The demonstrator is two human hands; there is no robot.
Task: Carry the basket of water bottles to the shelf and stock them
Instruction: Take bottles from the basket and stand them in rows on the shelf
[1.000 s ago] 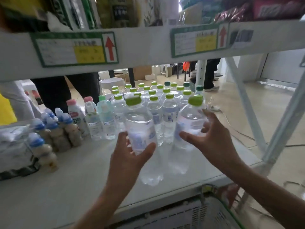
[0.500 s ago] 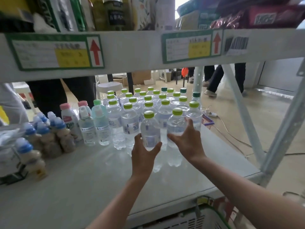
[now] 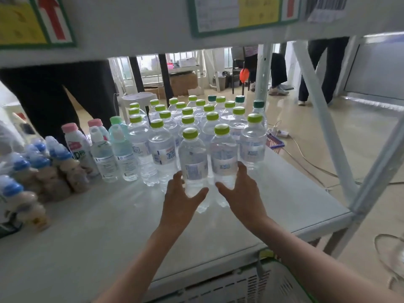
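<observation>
Two clear water bottles with lime-green caps stand upright side by side on the white shelf (image 3: 91, 232), at the front of a block of several like bottles (image 3: 188, 114). My left hand (image 3: 181, 200) wraps the base of the left bottle (image 3: 193, 162). My right hand (image 3: 238, 193) wraps the base of the right bottle (image 3: 224, 158). Both bottles touch the shelf surface. The white basket (image 3: 236, 285) with a green rim sits below the shelf's front edge, under my right forearm.
Left of the water stand pink-capped and mint-capped bottles (image 3: 102, 149) and several blue-capped brown drinks (image 3: 43, 169). The upper shelf edge (image 3: 135, 25) with price tags hangs close overhead. White slanted shelf braces (image 3: 323, 119) rise on the right. People's legs stand behind the shelf.
Both hands carried the two bottles forward and down, from lifted in front of the block to standing on the shelf at its front row.
</observation>
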